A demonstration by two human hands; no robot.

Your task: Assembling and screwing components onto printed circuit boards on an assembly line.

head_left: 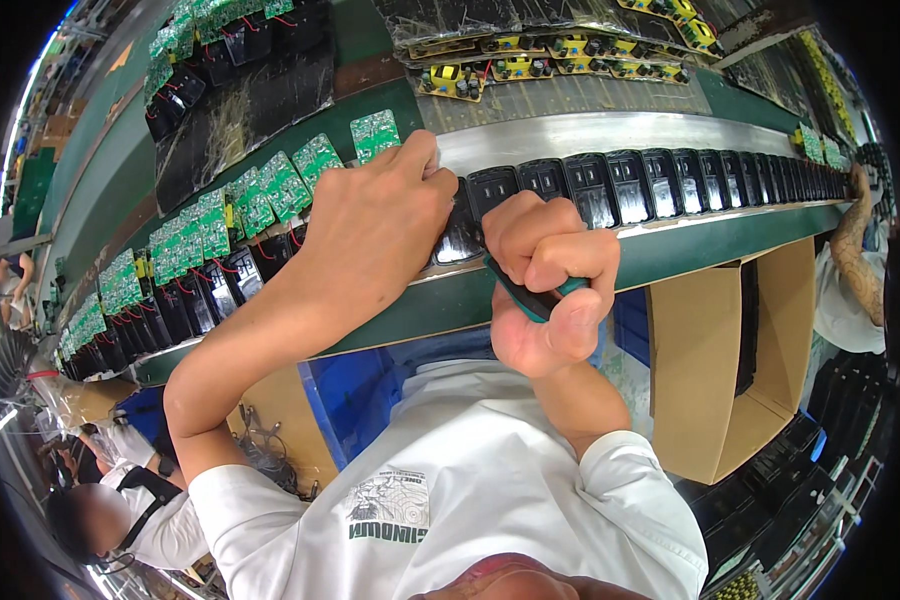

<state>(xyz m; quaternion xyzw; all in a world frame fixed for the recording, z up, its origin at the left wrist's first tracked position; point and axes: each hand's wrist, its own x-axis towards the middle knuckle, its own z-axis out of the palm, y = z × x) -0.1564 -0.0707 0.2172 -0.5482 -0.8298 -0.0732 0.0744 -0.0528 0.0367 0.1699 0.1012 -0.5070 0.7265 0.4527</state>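
My right hand (555, 280) is closed around a hand tool with a dark and teal handle (530, 298); its working end is hidden. Beside it, my left hand (385, 215) has its fingers curled down at a black plastic casing (458, 238) on the bench edge. Whatever those fingers pinch is out of sight. To the left, several green circuit boards (285, 185) stand against black casings, with red wires showing. Another green board (374, 134) rests just behind my left hand. On the right, a long row of open black casings (627, 187) continues along the bench.
Yellow-and-black component boards (454, 82) lie at the back of the bench. Below its front edge are an open cardboard box (695, 370) and a blue bin (355, 395). A co-worker's arm (856, 240) reaches in at far right; another person (155, 510) sits at lower left.
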